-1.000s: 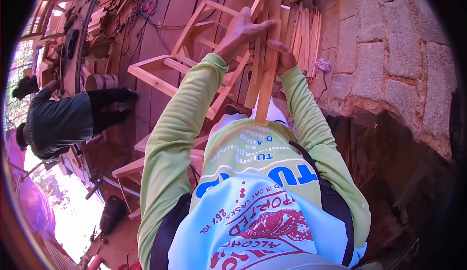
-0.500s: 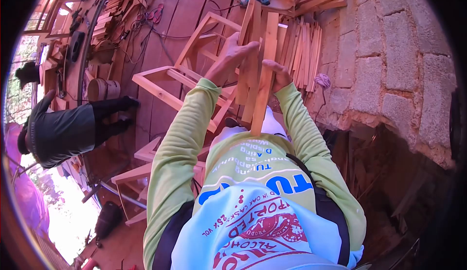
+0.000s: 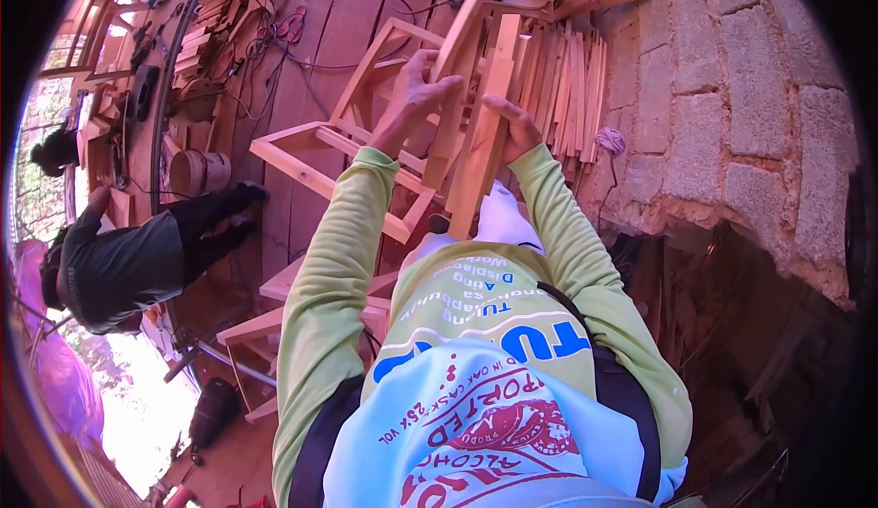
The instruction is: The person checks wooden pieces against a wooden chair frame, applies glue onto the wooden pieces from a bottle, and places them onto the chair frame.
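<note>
The left hand [image 3: 416, 96] clasps long, light-brown wooden strips [image 3: 460, 32] near an open pale wooden frame [image 3: 297, 166], while the right hand [image 3: 517, 128] grips flat orange-brown wooden slats [image 3: 498, 76].

Wooden strips [image 3: 485, 142] lie in the left hand [image 3: 416, 96] and right hand [image 3: 515, 126], before the torso [image 3: 476, 298]. Left of them, wooden frames [image 3: 302, 168] are on the plank floor [image 3: 297, 28]; farther left come a bucket [image 3: 197, 171], then a workbench [image 3: 146, 147] with a co-worker [image 3: 119, 266] beside it. Right of the strips lie a row of slats [image 3: 569, 96], a twine ball [image 3: 611, 140] and block paving [image 3: 695, 124].
</note>
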### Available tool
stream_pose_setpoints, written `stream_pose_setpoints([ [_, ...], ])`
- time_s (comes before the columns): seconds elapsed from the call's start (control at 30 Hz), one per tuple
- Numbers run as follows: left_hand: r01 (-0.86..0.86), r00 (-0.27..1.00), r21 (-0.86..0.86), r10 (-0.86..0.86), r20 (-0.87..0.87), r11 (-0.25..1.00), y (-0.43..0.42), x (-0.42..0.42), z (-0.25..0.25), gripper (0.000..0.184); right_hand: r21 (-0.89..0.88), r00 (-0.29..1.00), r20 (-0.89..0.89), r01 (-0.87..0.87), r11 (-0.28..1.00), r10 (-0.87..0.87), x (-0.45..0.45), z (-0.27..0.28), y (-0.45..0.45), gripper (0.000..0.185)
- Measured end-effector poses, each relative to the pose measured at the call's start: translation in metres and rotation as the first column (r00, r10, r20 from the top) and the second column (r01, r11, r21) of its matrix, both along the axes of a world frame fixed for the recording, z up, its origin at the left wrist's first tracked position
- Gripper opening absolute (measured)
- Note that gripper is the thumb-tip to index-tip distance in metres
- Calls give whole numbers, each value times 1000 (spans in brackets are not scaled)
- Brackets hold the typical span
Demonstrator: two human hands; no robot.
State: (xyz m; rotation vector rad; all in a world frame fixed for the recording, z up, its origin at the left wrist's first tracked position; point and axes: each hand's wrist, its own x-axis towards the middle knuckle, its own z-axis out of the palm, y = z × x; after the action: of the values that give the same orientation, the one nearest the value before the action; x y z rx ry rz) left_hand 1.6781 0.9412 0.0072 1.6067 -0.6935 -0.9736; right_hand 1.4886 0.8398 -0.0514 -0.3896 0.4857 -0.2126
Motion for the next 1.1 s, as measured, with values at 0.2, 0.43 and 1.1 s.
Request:
stream_pose_setpoints([
  [0.2, 50, 887, 232, -150, 438, 971, -10, -10, -23, 56, -6, 998, 48, 39, 999, -39, 14, 1, 5, 42],
  [0.43, 103, 863, 355, -261, 432, 929, -3, 11, -15, 44, 30, 993, 16, 119, 993, -119, 15, -7, 14, 39],
  [1.1, 101, 966, 243, -153, 208, 965, 78, -29, 37, 53, 57, 996, 16, 90, 994, -91, 15, -10, 2, 63],
])
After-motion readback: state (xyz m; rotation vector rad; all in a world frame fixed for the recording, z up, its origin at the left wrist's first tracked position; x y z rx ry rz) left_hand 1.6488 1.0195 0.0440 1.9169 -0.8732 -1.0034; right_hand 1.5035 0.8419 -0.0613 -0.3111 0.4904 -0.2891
